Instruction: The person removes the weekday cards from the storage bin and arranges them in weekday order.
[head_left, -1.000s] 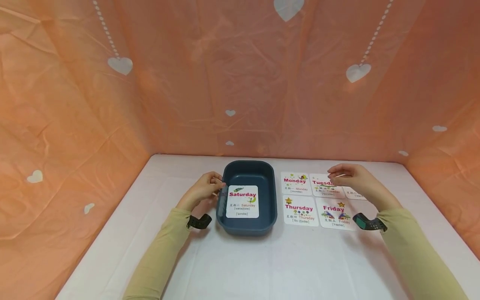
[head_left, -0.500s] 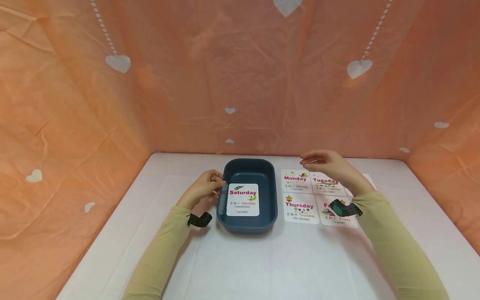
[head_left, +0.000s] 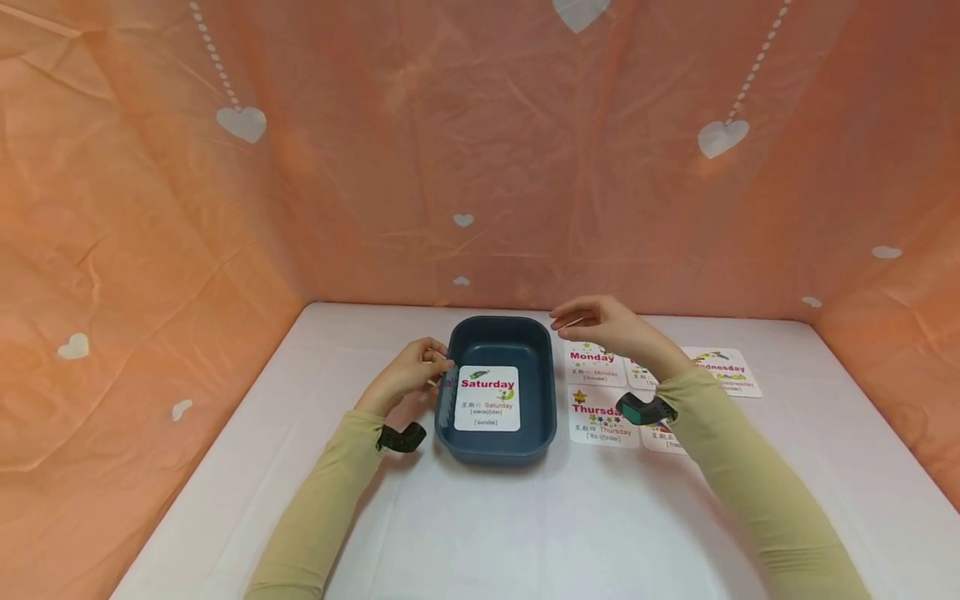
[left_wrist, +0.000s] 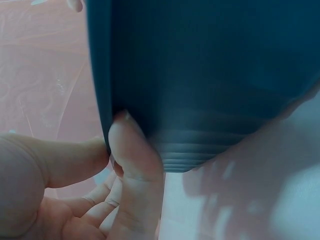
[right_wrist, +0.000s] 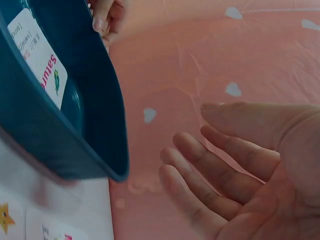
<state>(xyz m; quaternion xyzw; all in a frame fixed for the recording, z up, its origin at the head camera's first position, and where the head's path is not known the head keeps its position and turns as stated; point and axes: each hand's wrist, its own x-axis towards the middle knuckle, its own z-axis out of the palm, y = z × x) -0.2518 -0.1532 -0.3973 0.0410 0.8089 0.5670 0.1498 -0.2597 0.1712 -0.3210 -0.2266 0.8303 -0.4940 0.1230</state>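
One Saturday card [head_left: 487, 398] in blue bin [head_left: 536, 408]; left fingers [left_wrist: 135, 152] pinch rim [left_wrist: 102, 75], right fingers [right_wrist: 215, 166] apart

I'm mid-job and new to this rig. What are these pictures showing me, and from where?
There's no machine here: these are a person's bare hands. The head view comes from a camera worn on the head, looking forward and down. The left and right wrist views come from a camera on each wrist.

On the white table stands a blue tray with the Saturday card inside. To its right lie the Monday card, Thursday card, Wednesday card and two others, largely hidden by the right arm.

The left hand pinches the tray's rim. The right hand, near the tray's far right corner, holds nothing.
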